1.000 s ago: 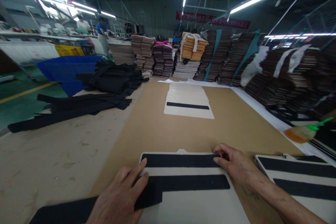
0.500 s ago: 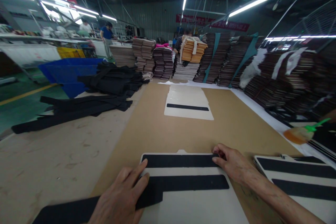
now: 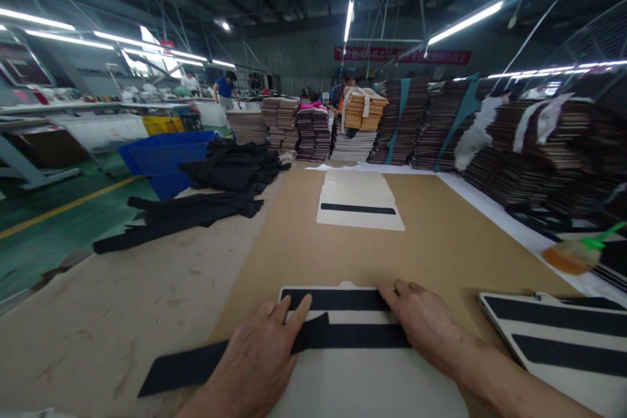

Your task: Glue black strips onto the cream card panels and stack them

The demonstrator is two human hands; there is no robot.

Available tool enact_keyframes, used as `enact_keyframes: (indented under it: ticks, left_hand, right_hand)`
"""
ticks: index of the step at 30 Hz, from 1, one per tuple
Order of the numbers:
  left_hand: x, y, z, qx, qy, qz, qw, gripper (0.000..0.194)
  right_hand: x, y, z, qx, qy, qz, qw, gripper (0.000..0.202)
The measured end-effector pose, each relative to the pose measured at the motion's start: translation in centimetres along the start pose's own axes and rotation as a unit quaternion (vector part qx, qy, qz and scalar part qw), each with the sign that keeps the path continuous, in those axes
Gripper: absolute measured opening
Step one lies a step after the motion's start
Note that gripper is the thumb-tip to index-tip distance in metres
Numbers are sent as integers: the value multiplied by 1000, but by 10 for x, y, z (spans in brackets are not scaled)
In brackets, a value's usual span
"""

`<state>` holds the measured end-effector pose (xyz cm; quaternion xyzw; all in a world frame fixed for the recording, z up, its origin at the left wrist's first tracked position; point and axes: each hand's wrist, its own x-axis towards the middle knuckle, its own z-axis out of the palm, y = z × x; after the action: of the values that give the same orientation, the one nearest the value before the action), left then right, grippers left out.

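A cream-coloured board (image 3: 362, 382) with a small tab at its far edge lies in front of me. Two black strips run across it: an upper strip (image 3: 337, 300) along the far edge and a lower strip (image 3: 369, 336). My left hand (image 3: 262, 346) rests over the board's left side, two fingertips on the upper strip's left end. A loose black strip (image 3: 183, 369) passes through that hand, one end lying over the lower strip. With fingers extended, my right hand (image 3: 424, 317) presses on the right part of the upper strip and covers its end.
Boards with black strips (image 3: 563, 317) are stacked at right. Farther off lies another cream board (image 3: 360, 219) with one strip. Black strips (image 3: 230, 166) are heaped at left beside a blue bin (image 3: 166, 160). A green-handled brush (image 3: 590, 245) is at far right. Bundled stacks and people stand behind.
My right hand has moved left from the board's far right corner onto the strip, its fingers flattening. My left fingers have shifted slightly inward, and the loose strip has tilted. The view has turned left.
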<state>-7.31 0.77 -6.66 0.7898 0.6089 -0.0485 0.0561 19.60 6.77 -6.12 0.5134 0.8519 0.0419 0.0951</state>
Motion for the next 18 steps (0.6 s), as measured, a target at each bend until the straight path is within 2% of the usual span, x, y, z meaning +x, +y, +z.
enact_keyframes:
  ticks: [3, 7, 13, 18]
  left_hand:
    - [11, 15, -14, 44, -20, 6, 999, 73]
    - [19, 24, -17, 65, -9, 5, 998, 64]
    - [10, 9, -3, 45, 6, -20, 999, 66]
    - [-4, -7, 10, 12, 13, -25, 1000, 67]
  right_hand:
    - [-2, -20, -3, -102, 10, -51, 993, 77]
    - [-2, -28, 0, -139, 6, -59, 988, 74]
    - [-15, -4, 13, -61, 36, -1, 997, 68]
    - [-37, 26, 28, -49, 53, 19, 997, 69]
